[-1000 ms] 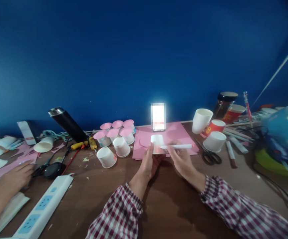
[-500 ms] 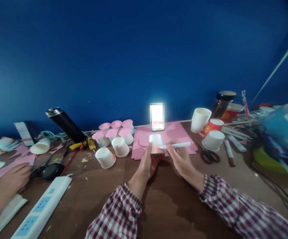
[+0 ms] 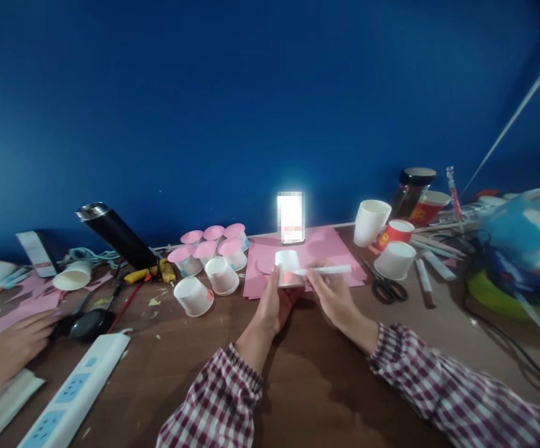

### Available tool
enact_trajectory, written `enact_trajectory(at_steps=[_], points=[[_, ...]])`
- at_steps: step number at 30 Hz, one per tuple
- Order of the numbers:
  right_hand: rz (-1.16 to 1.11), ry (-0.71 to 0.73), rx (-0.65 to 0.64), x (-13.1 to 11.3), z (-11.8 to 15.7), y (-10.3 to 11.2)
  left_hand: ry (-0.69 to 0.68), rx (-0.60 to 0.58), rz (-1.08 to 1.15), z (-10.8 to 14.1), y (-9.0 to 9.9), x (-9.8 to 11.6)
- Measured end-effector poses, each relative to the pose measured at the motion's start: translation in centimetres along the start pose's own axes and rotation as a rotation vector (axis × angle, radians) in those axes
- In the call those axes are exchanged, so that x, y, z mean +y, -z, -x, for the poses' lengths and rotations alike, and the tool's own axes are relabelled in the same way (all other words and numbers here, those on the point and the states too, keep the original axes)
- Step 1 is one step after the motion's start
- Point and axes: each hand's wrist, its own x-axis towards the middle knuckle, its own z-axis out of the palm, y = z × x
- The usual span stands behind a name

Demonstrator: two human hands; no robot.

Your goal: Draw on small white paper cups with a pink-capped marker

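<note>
Head view: the left hand [image 3: 274, 305] grips an upturned white cup [image 3: 288, 267] above the pink sheet [image 3: 326, 249] near the table's [image 3: 307, 386] far edge; the right hand's [image 3: 333, 295] fingers pinch a white pen [image 3: 323, 270] against it. Upturned cups [image 3: 209, 261] cluster left, contents unseen.

I am wearing a long-sleeved shirt in a small check of dark red, maroon and white. The cloth looks soft and woven, and it creases along both forearms. My left checked sleeve [image 3: 214, 404] ends in a gathered cuff at the wrist, and my right checked sleeve [image 3: 442, 386] ends in a similar folded cuff. Beyond the cuffs my left hand [image 3: 274, 305] and right hand [image 3: 333, 298] are bare, with no gloves, rings or watch showing.
</note>
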Motion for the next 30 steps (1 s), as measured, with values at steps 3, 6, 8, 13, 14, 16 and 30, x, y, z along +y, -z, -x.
enact_trajectory(at_steps=[3, 6, 8, 13, 14, 16, 30], points=[[0.010, -0.003, 0.005, 0.2, 0.0, 0.0, 0.006, 0.003, 0.009, -0.1, 0.1, 0.0], [0.026, -0.001, 0.007, 0.2, 0.0, 0.1, 0.010, 0.012, 0.012, -0.1, 0.1, 0.0], [0.017, -0.002, 0.005, 0.1, 0.0, 0.1, 0.005, 0.011, 0.018, -0.1, 0.0, 0.0], [0.026, 0.002, 0.002, -0.3, 0.1, 0.0, -0.007, -0.002, 0.005, 0.1, -0.3, 0.1], [0.025, 0.008, 0.001, -0.3, 0.1, 0.0, -0.008, -0.003, -0.004, 0.1, -0.3, 0.1], [0.019, 0.019, -0.002, -0.4, 0.1, -0.1, -0.010, -0.010, -0.014, 0.1, -0.3, 0.1], [0.051, 0.033, 0.037, -0.7, 0.1, -0.1, -0.018, 0.018, -0.005, 0.0, -0.2, -0.1]])
